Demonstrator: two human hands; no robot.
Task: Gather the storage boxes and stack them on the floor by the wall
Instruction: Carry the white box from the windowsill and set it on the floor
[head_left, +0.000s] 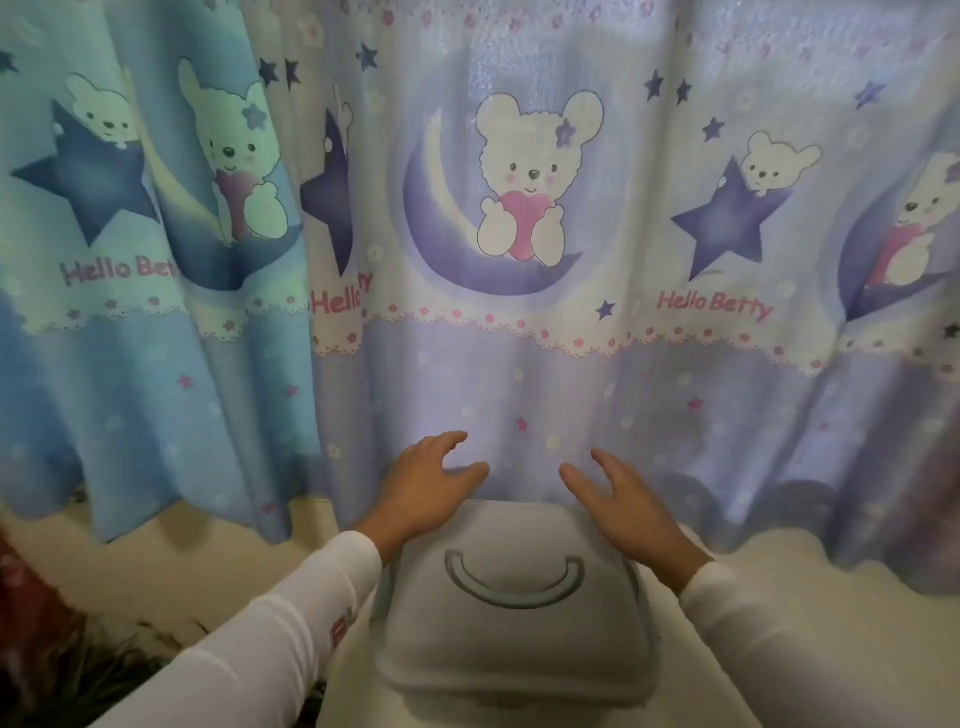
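Box (514, 639) at curtain (519, 364) hem, left hand (421, 488), right hand (623, 504) over far corners

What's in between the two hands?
In the head view, only the curtain and the storage box rim show between the left hand and right hand.

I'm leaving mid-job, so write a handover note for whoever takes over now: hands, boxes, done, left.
Left hand: open, fingers spread, at the far left corner of the box.
Right hand: open, at its far right corner. Neither grips anything.
Box: lid up, handle flat, at the curtain hem, pale floor around it.
Done: this box looks placed; whether it tops a stack cannot be told.
Left: fetch any other boxes; none in view.
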